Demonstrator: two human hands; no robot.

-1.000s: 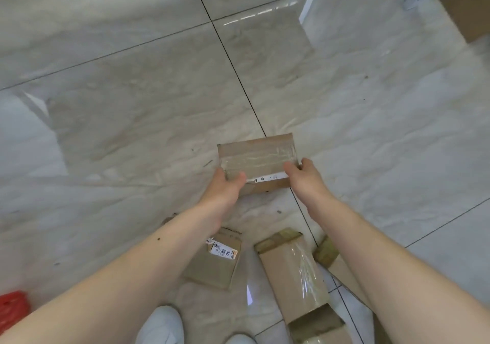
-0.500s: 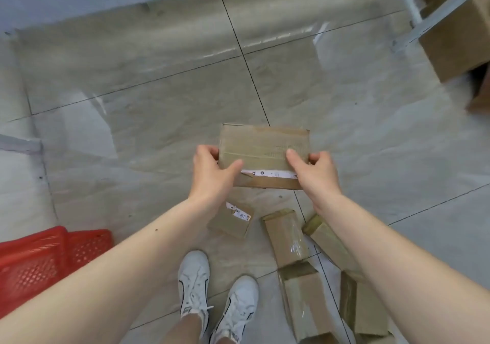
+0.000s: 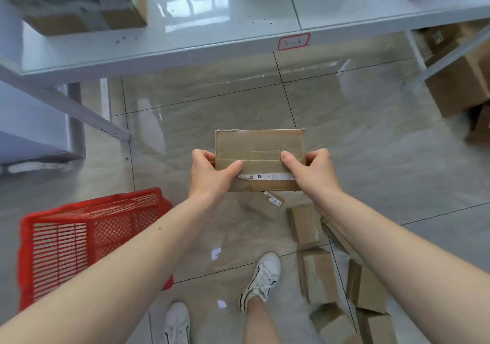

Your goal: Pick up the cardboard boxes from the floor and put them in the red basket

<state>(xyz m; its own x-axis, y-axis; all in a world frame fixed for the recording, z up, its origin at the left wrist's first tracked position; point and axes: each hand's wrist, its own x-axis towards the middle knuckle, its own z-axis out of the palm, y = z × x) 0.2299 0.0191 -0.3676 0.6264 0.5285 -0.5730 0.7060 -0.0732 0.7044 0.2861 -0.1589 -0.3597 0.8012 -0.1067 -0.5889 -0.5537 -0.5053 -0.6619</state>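
Held box (image 3: 259, 148) now higher, shelf (image 3: 185, 41) newly visible

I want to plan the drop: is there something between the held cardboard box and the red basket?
Nothing visible. The cardboard box, held by the left hand and right hand, has only bare floor between it and the red basket; the left forearm crosses above the basket's right part.

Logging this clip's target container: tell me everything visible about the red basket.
The red basket is a rectangular plastic crate with slatted and lattice walls and a solid rim. It stands on the floor, lower left, tilted in this view. The left forearm overlaps its near edge; contact is unclear. No boxes show inside.
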